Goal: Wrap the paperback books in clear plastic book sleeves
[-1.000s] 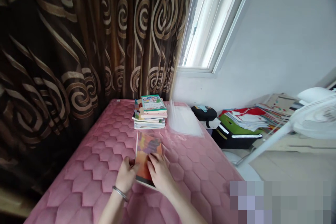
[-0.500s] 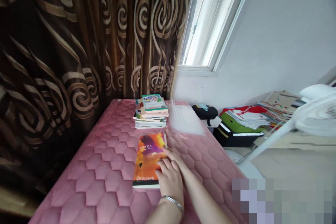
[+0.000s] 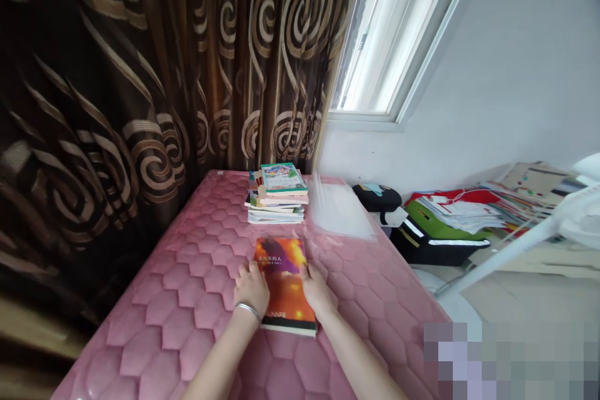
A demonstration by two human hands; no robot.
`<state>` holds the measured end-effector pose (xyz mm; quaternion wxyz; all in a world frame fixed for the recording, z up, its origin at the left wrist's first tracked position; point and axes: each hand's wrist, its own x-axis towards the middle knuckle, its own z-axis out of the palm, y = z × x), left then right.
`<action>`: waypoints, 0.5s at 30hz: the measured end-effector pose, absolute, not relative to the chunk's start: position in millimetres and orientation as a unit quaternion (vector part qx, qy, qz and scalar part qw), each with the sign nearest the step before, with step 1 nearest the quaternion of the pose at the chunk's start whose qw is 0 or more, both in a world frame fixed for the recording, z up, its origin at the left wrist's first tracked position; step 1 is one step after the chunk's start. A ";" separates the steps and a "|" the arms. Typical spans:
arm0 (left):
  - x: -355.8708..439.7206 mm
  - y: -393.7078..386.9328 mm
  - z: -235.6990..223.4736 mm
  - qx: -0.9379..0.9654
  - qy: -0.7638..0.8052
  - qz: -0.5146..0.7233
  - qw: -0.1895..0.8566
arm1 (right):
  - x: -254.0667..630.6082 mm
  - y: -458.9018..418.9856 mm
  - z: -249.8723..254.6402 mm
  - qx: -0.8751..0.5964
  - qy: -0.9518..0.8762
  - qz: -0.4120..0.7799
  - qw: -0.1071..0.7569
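A paperback book (image 3: pixel 284 278) with an orange and purple cover lies flat on the pink quilted mattress (image 3: pixel 187 319). At its left edge is my left hand (image 3: pixel 252 292), with a silver bangle on the wrist and the fingers curled along the side. My right hand (image 3: pixel 319 290) holds the opposite edge, thumb on the cover; its other fingers are mostly hidden. Beyond the book stands a stack of several books (image 3: pixel 277 207), a green-bordered one (image 3: pixel 283 179) on top. Beside the stack lie clear plastic sleeves (image 3: pixel 344 212).
A brown swirl-patterned curtain (image 3: pixel 225 69) hangs behind and to the left. On the right, past the mattress edge, are a black case (image 3: pixel 377 198), a green and black bag (image 3: pixel 429 228), piled papers (image 3: pixel 464 212) and a white fan (image 3: pixel 525 244).
My left hand has moved from the book's right side to its left edge. My right hand now holds the right edge. The view has shifted slightly.
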<state>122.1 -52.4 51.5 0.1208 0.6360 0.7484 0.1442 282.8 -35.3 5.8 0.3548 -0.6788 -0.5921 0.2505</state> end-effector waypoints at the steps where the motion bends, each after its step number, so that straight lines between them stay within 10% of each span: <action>1: 115.5 -45.6 48.0 0.640 0.739 0.153 0.142 | 282.0 -33.8 7.4 -0.686 -0.585 0.252 0.351; 15: 107.6 -26.6 6.3 0.696 0.654 0.260 0.139 | 296.9 -12.1 12.1 -0.710 -0.607 0.216 0.284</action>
